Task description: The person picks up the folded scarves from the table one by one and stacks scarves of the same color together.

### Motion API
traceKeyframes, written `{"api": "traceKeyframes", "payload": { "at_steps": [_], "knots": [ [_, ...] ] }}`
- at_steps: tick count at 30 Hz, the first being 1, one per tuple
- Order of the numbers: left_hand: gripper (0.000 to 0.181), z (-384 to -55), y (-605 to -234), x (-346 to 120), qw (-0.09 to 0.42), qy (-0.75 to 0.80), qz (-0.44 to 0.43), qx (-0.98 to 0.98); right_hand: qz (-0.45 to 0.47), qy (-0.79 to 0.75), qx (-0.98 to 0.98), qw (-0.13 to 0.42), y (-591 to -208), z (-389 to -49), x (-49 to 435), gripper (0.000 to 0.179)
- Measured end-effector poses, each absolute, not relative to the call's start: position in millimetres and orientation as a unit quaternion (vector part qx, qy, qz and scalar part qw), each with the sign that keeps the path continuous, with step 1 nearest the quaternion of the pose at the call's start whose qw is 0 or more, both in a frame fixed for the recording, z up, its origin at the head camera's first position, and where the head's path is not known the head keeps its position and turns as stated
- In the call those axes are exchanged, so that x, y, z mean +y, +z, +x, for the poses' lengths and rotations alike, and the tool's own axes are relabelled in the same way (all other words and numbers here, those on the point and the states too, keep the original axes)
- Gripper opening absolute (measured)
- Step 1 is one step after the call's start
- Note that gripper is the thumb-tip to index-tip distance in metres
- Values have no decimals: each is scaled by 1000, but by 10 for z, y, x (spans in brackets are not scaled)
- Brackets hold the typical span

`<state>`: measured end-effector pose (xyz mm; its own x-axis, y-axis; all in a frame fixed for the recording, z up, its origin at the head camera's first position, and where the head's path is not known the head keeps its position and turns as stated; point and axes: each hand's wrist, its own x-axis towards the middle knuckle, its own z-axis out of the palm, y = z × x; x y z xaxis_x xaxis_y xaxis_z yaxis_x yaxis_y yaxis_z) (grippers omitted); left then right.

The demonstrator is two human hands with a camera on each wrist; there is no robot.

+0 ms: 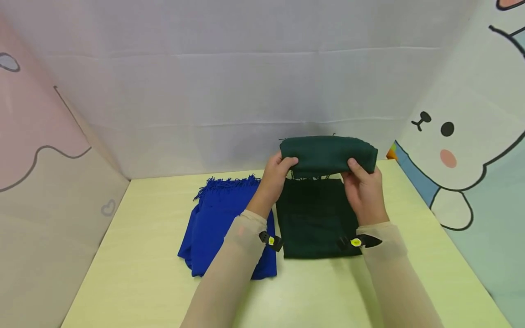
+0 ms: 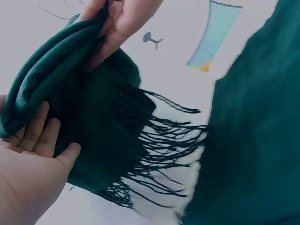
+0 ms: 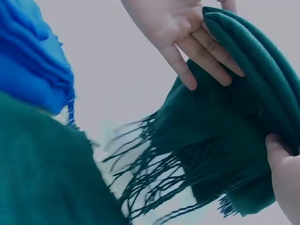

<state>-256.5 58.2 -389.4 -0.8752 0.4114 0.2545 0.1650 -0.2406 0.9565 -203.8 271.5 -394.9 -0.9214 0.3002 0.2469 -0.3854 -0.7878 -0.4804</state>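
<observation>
A folded dark green fringed scarf (image 1: 328,155) is held up above the table's back part, its tassels (image 2: 164,154) hanging down in the left wrist view. My left hand (image 1: 274,180) grips its left end, thumb in front and fingers behind. At the right end, my right hand (image 1: 365,193) pinches it the same way. The right wrist view shows the layered fold (image 3: 258,51) between both hands. Beneath lies a flat, folded dark green cloth (image 1: 311,232); its back edge is partly hidden by the held scarf.
Left of the green cloth, a folded blue fringed scarf (image 1: 221,223) lies on the pale yellow table (image 1: 135,255), partly covered by my left forearm. A white cloth wall (image 1: 229,91) stands behind. Cartoon-printed panels (image 1: 471,150) flank both sides.
</observation>
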Motion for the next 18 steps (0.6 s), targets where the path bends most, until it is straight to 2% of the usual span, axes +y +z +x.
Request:
{"api": "traceKeyframes", "payload": {
  "at_steps": [9, 13, 18],
  "knots": [
    [29, -2285, -4409, 659, 131, 744, 160, 636, 3, 940, -297, 166, -4386, -1820, 2777, 42],
    [32, -2138, -4545, 669, 145, 769, 139, 607, -2, 938, -308, 158, -4517, -1673, 2768, 40],
    [40, -1920, -4653, 674, 161, 794, 116, 575, -21, 936, -322, 140, -4611, -1459, 2747, 46]
  ]
}}
